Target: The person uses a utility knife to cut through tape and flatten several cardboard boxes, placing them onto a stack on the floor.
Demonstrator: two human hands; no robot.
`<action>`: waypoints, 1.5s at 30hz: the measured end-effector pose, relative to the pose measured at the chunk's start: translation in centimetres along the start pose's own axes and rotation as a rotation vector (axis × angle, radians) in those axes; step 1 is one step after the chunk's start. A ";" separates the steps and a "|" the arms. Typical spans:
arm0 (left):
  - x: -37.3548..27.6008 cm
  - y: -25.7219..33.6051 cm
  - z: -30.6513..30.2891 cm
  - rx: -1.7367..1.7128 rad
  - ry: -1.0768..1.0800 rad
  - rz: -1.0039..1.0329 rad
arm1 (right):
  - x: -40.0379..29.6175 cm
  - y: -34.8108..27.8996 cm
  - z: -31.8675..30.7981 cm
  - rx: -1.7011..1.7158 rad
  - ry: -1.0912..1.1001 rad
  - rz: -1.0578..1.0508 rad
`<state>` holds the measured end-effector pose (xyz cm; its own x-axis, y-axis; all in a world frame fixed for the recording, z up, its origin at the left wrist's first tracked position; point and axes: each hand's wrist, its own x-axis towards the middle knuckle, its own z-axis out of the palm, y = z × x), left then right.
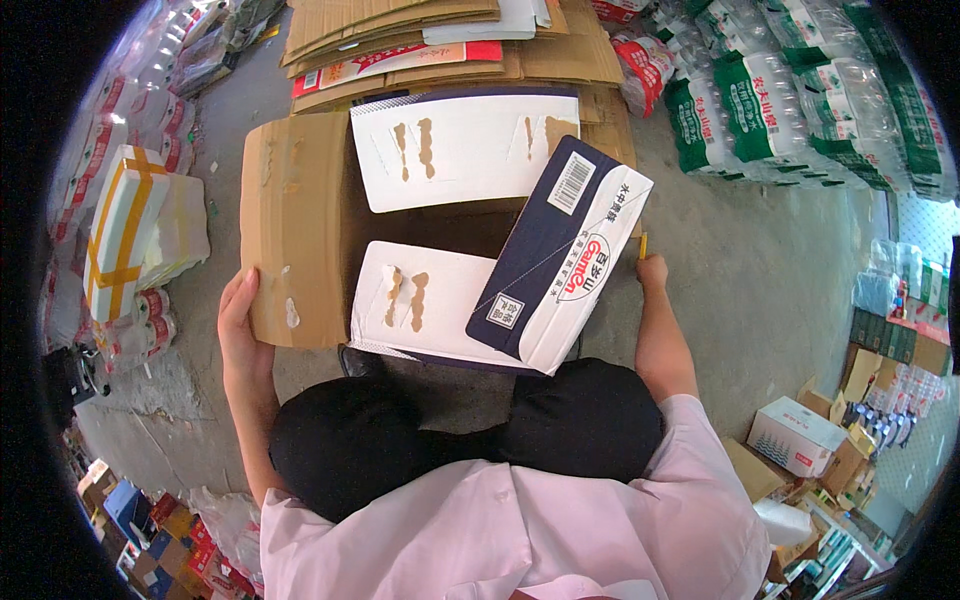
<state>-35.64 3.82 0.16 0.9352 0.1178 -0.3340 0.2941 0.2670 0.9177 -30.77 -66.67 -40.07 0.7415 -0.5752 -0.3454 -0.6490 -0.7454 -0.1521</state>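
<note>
An opened cardboard box with white, dark blue and brown flaps (pixel 457 157) lies before my knees, its dark inside showing between the flaps. My left hand (pixel 244 307) holds the outer edge of its brown flap (pixel 300 225), thumb on top and the fingers hidden beneath. A dark blue and white Ganten flap (pixel 559 259) slants across the right side, over the white flaps. Past its right edge, my right hand (pixel 651 271) is closed around a thin yellow object (pixel 643 246), of which only the tip shows; I cannot tell what it is.
Flattened cardboard boxes (pixel 555 64) are stacked just beyond the box. Wrapped packs of water bottles (pixel 757 105) stand at the upper right. Foam boxes with yellow tape (pixel 124 232) and more bottle packs line the left. A white carton (pixel 796 435) sits at the lower right.
</note>
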 end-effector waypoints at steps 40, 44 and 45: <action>14.0 7.3 -0.5 1.496 -0.182 0.834 | -35.8 -33.9 -32.8 0.483 0.078 -1.907; 17.7 8.9 -4.2 0.817 0.134 0.547 | -37.3 -33.5 -35.2 0.380 0.117 -1.850; 17.8 9.7 -4.9 0.702 0.207 0.541 | -37.7 -33.6 -35.9 0.352 0.107 -1.839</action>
<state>-17.11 13.24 2.05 0.9464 0.2450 0.2105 -0.0588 -0.5102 0.8580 -30.82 -32.07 11.30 0.4594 0.7341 0.5000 0.8778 -0.2895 -0.3816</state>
